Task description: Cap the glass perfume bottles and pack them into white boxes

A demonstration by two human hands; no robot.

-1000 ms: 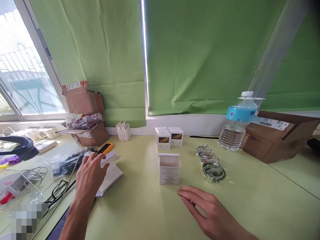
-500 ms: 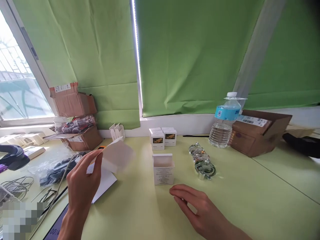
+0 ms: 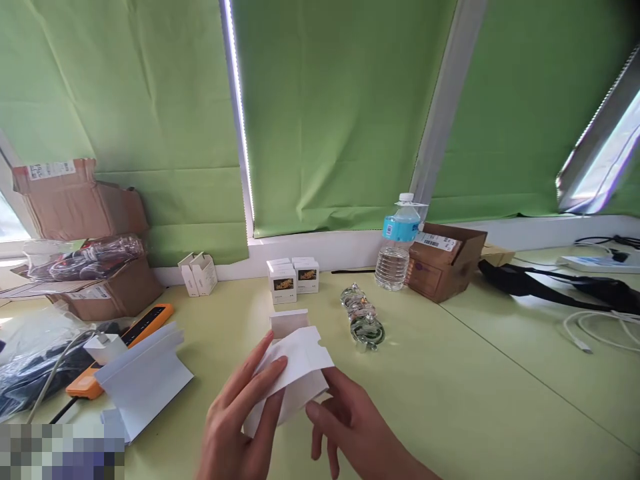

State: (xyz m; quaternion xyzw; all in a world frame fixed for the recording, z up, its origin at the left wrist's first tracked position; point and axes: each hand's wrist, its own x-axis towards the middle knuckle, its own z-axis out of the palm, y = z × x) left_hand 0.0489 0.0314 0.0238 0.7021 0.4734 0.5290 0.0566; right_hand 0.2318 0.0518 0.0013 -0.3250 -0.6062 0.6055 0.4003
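A folded piece of white card is between my hands, tilted over the table. My left hand is closed on its left side, with fingers lying across the upper face. At the right edge, my right hand pinches the card between thumb and index finger, other fingers curled below. Just behind stands a small white box, its top flap raised; the card and my left fingers hide most of it. Farther back are several small white boxes with dark picture labels. Shiny clear glass-like pieces lie in a row to the right.
A water bottle and an open brown carton stand at the back right. On the left are another folded white sheet, an orange power strip and stacked brown cartons. White card pieces stand near the wall.
My left hand has brought the white card rightward and down, in front of the small open box. My right hand has closed on its right edge. The view has turned right.
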